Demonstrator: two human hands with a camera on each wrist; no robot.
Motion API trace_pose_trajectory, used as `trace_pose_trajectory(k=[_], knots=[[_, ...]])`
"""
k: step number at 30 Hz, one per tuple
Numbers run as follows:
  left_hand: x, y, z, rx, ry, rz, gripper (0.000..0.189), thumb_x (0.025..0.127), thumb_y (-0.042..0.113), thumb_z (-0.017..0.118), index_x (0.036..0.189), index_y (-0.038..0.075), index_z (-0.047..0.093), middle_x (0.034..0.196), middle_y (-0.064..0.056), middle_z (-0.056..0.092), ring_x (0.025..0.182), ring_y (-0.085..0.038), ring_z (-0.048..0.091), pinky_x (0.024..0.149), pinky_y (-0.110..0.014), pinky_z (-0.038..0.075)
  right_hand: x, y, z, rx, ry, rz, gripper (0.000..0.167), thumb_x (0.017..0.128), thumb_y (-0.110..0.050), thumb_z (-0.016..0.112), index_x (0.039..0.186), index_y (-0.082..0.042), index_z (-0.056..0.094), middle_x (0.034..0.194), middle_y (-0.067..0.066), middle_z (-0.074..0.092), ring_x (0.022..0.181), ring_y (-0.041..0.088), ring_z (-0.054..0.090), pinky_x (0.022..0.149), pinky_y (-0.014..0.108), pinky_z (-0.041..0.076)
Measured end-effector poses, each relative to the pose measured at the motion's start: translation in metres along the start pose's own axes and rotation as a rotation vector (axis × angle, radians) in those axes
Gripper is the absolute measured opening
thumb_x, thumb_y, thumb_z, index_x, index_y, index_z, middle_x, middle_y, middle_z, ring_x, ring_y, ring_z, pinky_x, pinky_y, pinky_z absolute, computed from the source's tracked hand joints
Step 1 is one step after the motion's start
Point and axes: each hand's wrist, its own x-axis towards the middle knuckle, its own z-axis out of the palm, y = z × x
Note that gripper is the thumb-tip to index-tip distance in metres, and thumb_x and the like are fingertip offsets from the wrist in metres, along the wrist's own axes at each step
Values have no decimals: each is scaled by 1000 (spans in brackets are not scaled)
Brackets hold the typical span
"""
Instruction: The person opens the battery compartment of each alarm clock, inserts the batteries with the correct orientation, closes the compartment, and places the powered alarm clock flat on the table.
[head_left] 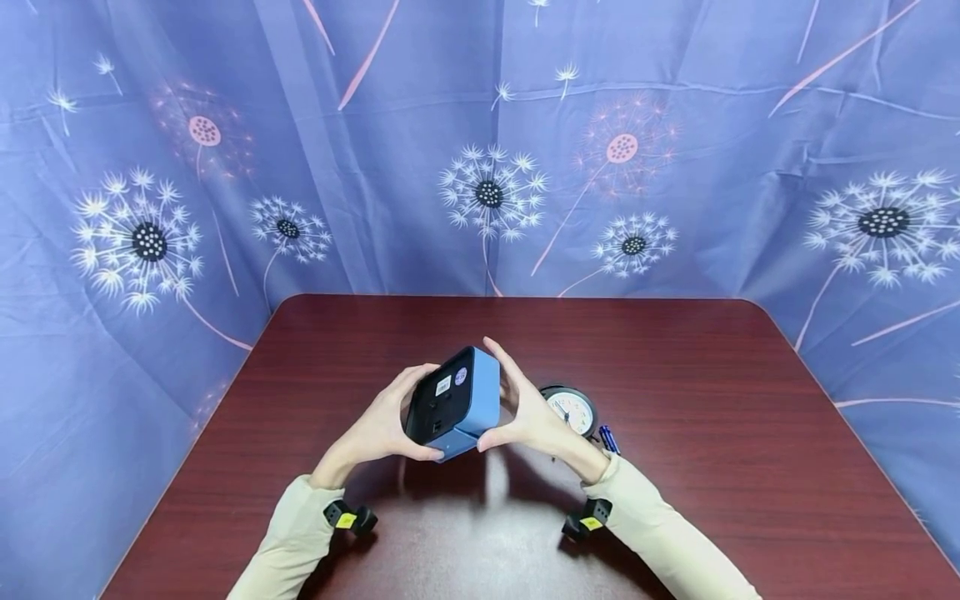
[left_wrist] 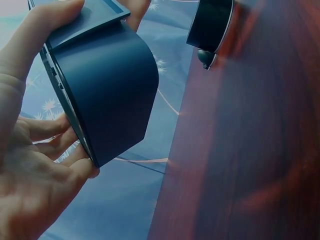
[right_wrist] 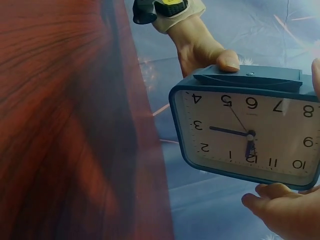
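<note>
A person lifted a blue alarm clock point(head_left: 453, 405) off a dark red table point(head_left: 675, 358), just below center in the head view, tilted with its black back toward the person. The left hand point(head_left: 384, 423), at about 9 o'clock from it, gripped one end between thumb and fingers; the right hand point(head_left: 528, 414), at 3 o'clock, held the other end likewise. The step in hand appeared to be supporting and turning the clock. The next move would probably call for a steady two-handed hold while its angle changed.

On the back, a white label point(head_left: 443, 385) and a round purple sticker point(head_left: 461, 377) carried print too small to read. The right wrist view showed the white dial point(right_wrist: 275, 132), its numerals 1 to 12 upside down, the short hand near 12, the longer near 3; small lettering near 6 was illegible.

Beyond the right hand, at 3 o'clock, lay a round black-rimmed clock point(head_left: 572, 412), with blue batteries point(head_left: 609, 439) just beside it toward 4 o'clock.
</note>
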Motion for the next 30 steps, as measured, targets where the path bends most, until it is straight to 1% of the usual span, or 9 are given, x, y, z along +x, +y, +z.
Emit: trace_pose_trajectory(k=[2, 6, 12, 15, 18, 21, 24, 26, 30], knots=[[0, 0, 0, -17, -5, -4, 106, 56, 15, 95, 146, 15, 37, 139, -6, 42, 122, -21, 45, 106, -21, 40, 0, 1, 0, 30, -6, 8, 125, 62, -42, 89, 156, -28, 8, 153, 17, 33, 132, 11, 44, 105, 29, 40], [-1, -3, 0, -37, -5, 9, 105, 57, 14, 94, 145, 13, 37, 138, -8, 43, 121, -22, 45, 104, -18, 40, 1, 2, 2, 87, -21, 42, 126, 62, -36, 91, 156, -28, 8, 153, 17, 32, 131, 15, 44, 105, 31, 40], [2, -1, 1, -64, -15, 32, 106, 56, 13, 94, 145, 11, 37, 138, -9, 42, 121, -21, 47, 103, -18, 41, 0, 7, 5, 106, -39, 36, 130, 57, -46, 90, 156, -17, 10, 150, 18, 35, 125, 14, 49, 103, 29, 41], [2, 0, 1, -65, -21, 29, 106, 57, 12, 94, 146, 11, 36, 138, -10, 43, 121, -21, 48, 103, -19, 42, 0, 10, 5, 83, -42, 39, 129, 55, -52, 88, 155, -16, 15, 147, 19, 39, 123, 14, 52, 104, 28, 40], [1, 2, 1, -63, -24, 5, 105, 58, 11, 93, 146, 12, 36, 138, -10, 43, 119, -19, 49, 101, -22, 45, -2, 11, 6, 29, -40, 60, 126, 57, -52, 87, 155, -15, 17, 146, 20, 41, 124, 19, 53, 105, 30, 40], [0, 5, 0, -61, -26, -18, 104, 59, 12, 92, 146, 14, 36, 138, -9, 43, 119, -19, 50, 99, -27, 48, -2, 12, 7, -11, -38, 94, 121, 62, -42, 89, 155, -14, 17, 147, 20, 40, 127, 28, 52, 105, 32, 41], [0, 6, 0, -72, -27, -31, 104, 60, 12, 92, 147, 14, 35, 139, -9, 44, 120, -24, 51, 99, -30, 48, -2, 13, 9, -24, -44, 110, 118, 65, -29, 91, 155, -14, 17, 147, 20, 40, 126, 35, 51, 105, 35, 42], [0, 7, 1, -82, -27, -32, 103, 60, 12, 91, 147, 14, 35, 139, -10, 44, 121, -28, 51, 100, -28, 47, -2, 14, 10, -23, -47, 120, 117, 65, -25, 91, 155, -15, 17, 147, 19, 41, 126, 36, 51, 105, 37, 42], [0, 6, 2, -111, -25, -38, 103, 60, 11, 91, 146, 13, 35, 138, -10, 44, 122, -32, 50, 100, -23, 46, -3, 16, 13, -18, -52, 127, 117, 65, -24, 91, 155, -18, 17, 146, 18, 42, 126, 36, 51, 105, 41, 42]])
